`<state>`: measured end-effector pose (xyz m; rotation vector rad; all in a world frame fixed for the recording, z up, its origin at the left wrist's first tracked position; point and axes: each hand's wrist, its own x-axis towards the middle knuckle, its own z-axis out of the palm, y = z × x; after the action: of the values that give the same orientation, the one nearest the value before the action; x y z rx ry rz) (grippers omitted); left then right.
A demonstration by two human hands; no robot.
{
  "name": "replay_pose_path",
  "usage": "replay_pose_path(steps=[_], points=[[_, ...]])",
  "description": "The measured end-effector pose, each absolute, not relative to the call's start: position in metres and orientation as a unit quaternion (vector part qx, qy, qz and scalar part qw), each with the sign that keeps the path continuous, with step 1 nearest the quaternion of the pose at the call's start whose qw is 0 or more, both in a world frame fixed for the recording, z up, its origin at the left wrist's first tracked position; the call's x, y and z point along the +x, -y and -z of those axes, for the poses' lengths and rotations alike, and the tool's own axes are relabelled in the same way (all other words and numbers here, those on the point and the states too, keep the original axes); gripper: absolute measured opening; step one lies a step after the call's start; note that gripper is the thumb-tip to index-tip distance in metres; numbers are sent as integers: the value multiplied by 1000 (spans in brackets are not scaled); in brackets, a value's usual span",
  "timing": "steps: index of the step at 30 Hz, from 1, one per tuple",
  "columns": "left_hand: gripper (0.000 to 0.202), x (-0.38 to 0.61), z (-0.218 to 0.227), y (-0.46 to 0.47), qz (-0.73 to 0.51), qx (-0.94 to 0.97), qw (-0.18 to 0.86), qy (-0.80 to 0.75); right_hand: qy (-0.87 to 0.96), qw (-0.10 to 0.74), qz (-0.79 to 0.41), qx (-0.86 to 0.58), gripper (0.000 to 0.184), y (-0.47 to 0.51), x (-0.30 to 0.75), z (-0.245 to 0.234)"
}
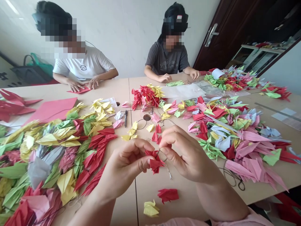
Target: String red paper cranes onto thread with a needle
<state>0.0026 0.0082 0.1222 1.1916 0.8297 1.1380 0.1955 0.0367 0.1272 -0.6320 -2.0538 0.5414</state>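
Observation:
My left hand (pixel 131 161) is closed on a small red folded-paper piece (pixel 156 164), pinched between thumb and fingers at the middle of the table. Beside it, my right hand (pixel 180 150) pinches a thin dark cord or needle (pixel 160 150) that meets the red paper; I cannot make out which it is. A thin string end (pixel 169 174) with a pale tip dangles below my right fingers. Just beyond my hands are more red folded pieces (pixel 156 137). Nearer to me on the table lie one red folded piece (pixel 168 195) and a yellow folded piece (pixel 151 208).
A heap of coloured folded paper (pixel 58 163) covers the left side, another heap (pixel 244 138) the right. A pen (pixel 125 118) lies by a table hole (pixel 147 117). Across the table sit two people; one person's hands (pixel 81 85) rest on red paper.

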Motion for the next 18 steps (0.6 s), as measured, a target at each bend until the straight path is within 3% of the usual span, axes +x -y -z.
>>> replay_pose_path(steps=[8, 13, 18], points=[[6, 1, -123, -10, -501, 516, 622, -309, 791, 457, -270, -304, 6, -34, 194, -122], [8, 1, -123, -10, -511, 509, 611, -327, 767, 463, -316, -313, 21, -34, 198, -124], [10, 1, -121, -10, -529, 509, 601, -316, 825, 432, -278, -235, 29, -36, 198, -127]])
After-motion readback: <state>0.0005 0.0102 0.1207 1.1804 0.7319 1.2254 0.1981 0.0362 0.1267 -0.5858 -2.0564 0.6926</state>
